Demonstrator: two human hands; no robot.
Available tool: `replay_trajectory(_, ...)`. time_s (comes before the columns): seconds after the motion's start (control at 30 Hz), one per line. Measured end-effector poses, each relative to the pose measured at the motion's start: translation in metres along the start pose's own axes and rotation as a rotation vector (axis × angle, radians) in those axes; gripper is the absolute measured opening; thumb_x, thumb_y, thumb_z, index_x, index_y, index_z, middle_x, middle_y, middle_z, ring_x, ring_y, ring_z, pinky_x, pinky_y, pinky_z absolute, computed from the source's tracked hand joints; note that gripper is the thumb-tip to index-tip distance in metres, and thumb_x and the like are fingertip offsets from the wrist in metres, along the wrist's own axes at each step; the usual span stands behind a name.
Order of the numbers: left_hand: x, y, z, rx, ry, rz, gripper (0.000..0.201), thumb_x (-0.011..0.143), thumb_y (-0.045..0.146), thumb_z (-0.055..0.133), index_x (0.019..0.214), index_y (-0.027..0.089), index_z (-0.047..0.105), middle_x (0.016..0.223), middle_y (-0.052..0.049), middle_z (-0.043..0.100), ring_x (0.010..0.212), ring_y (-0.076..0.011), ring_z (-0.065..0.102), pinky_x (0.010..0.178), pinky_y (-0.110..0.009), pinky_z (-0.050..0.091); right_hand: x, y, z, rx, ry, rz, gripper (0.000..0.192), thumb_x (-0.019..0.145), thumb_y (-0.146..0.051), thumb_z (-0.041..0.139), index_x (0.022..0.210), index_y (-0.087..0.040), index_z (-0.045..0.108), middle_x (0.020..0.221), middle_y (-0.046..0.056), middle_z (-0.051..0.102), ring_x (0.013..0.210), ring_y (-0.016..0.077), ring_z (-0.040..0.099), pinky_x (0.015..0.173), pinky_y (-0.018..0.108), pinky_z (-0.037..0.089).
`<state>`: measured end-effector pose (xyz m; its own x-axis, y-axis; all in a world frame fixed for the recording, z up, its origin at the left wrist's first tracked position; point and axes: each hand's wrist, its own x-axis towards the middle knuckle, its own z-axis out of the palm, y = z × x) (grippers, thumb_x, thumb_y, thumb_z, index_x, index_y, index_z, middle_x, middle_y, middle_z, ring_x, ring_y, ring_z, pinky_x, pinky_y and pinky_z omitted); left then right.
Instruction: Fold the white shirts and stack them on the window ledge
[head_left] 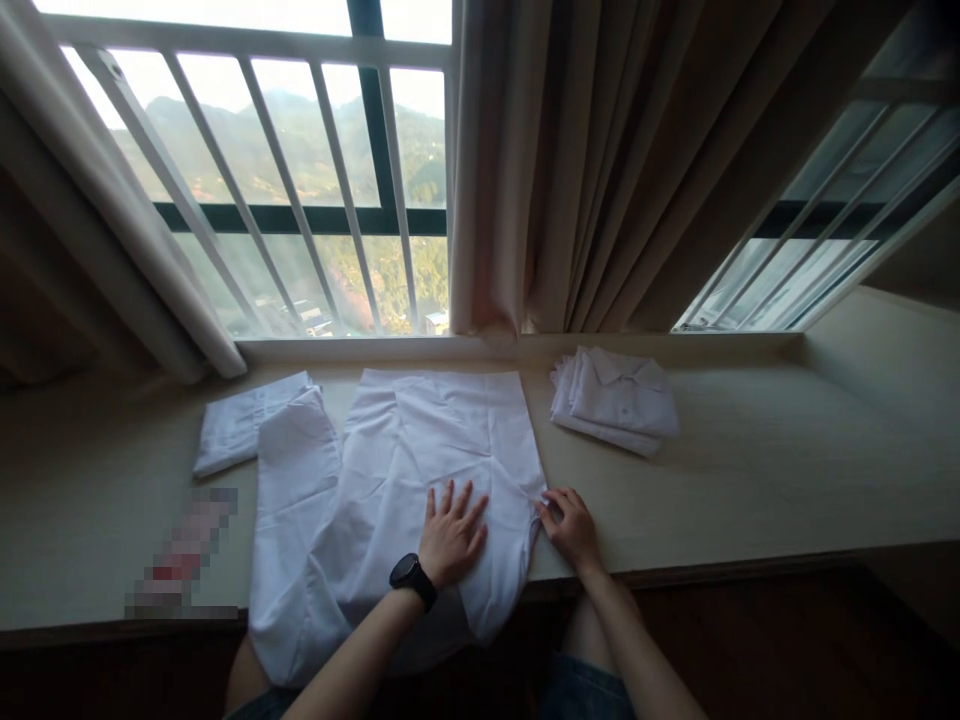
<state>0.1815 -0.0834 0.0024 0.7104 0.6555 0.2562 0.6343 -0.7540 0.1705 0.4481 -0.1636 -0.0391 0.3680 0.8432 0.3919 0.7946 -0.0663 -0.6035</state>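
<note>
2 hands (454, 540) (571, 528) on 1 white garment (442, 430); 2 folded bundles (244, 425) (619, 405).

The surface (780, 460) affords passage right of the folded shirts (622, 400). A narrow gap separates these from the spread garment (442, 435); a folded bundle (232, 425) obstructs its far-left side.

Garment (442, 430) on ledge (787, 460), folded cloth (229, 430) left, shirt stack (622, 400) right.
</note>
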Motion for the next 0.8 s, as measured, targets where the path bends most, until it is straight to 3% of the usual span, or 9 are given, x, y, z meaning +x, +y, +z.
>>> replay_trajectory(0.13, -0.016, 0.003, -0.009, -0.013, -0.007, 0.05, 0.061, 0.095, 0.04, 0.053, 0.153, 0.035, 0.039, 0.163, -0.005, 0.032, 0.151, -0.0359, 0.023, 0.119, -0.066, 0.018, -0.002, -0.001, 0.001, 0.081, 0.006, 0.079, 0.04, 0.092, -0.048, 0.056, 0.112, -0.016, 0.068, 0.106, 0.011, 0.068, 0.094, 0.0217, 0.064, 0.089, 0.034, 0.051)
replay_trajectory(0.27, -0.026, 0.006, -0.011, -0.039, -0.039, 0.086, 0.055, 0.097, 0.04, 0.049, 0.152, 0.035, 0.041, 0.16, -0.004, 0.039, 0.15, -0.0329, 0.027, 0.12, -0.063, 0.02, 0.013, -0.012, 0.003, -0.002, 0.018, 0.293, 0.044, 0.095, -0.048, 0.046, 0.113, -0.014, 0.069, 0.103, 0.013, 0.071, 0.089, 0.0224, 0.066, 0.084, 0.032, 0.049)
replay_trajectory(0.33, -0.027, 0.007, -0.009, -0.052, -0.037, 0.077, 0.053, 0.097, 0.038, 0.048, 0.15, 0.035, 0.044, 0.158, -0.003, 0.042, 0.149, -0.0319, 0.03, 0.121, -0.063, 0.02, 0.033, -0.02, 0.005, -0.116, -0.051, 0.446, 0.046, 0.096, -0.047, 0.044, 0.115, -0.013, 0.069, 0.104, 0.016, 0.072, 0.093, 0.0254, 0.067, 0.083, 0.033, 0.048)
replay_trajectory(0.43, -0.026, 0.007, -0.006, -0.084, -0.004, 0.044, 0.051, 0.097, 0.034, 0.049, 0.148, 0.029, 0.047, 0.155, -0.006, 0.046, 0.147, -0.0307, 0.034, 0.121, -0.06, 0.023, 0.066, -0.029, 0.007, -0.18, -0.218, 0.575, 0.05, 0.091, -0.049, 0.055, 0.12, -0.01, 0.067, 0.114, 0.02, 0.071, 0.101, 0.0287, 0.066, 0.082, 0.032, 0.046)
replay_trajectory(0.53, -0.026, 0.005, -0.002, -0.117, 0.06, -0.036, 0.046, 0.097, 0.029, 0.045, 0.142, 0.02, 0.053, 0.149, -0.011, 0.052, 0.143, -0.0283, 0.042, 0.121, -0.055, 0.029, 0.083, -0.031, 0.007, -0.141, -0.297, 0.572, 0.043, 0.085, -0.047, 0.063, 0.11, -0.013, 0.072, 0.108, 0.016, 0.073, 0.095, 0.0246, 0.068, 0.074, 0.027, 0.045)
replay_trajectory(0.67, -0.027, 0.003, 0.003, -0.145, 0.116, -0.084, 0.042, 0.096, 0.025, 0.046, 0.135, 0.016, 0.057, 0.142, -0.012, 0.058, 0.14, -0.0282, 0.046, 0.12, -0.051, 0.033, 0.075, -0.033, 0.001, -0.112, -0.364, 0.53, 0.032, 0.08, -0.046, 0.066, 0.084, -0.016, 0.075, 0.082, 0.009, 0.074, 0.074, 0.0189, 0.065, 0.063, 0.023, 0.04)
replay_trajectory(0.8, -0.027, 0.002, 0.003, -0.164, 0.134, -0.075, 0.041, 0.095, 0.025, 0.047, 0.134, 0.016, 0.057, 0.14, -0.013, 0.059, 0.139, -0.0295, 0.047, 0.12, -0.052, 0.033, 0.068, -0.047, -0.007, -0.094, -0.35, 0.456, 0.021, 0.079, -0.034, 0.065, 0.083, -0.016, 0.074, 0.08, 0.006, 0.073, 0.073, 0.0174, 0.063, 0.062, 0.021, 0.038)
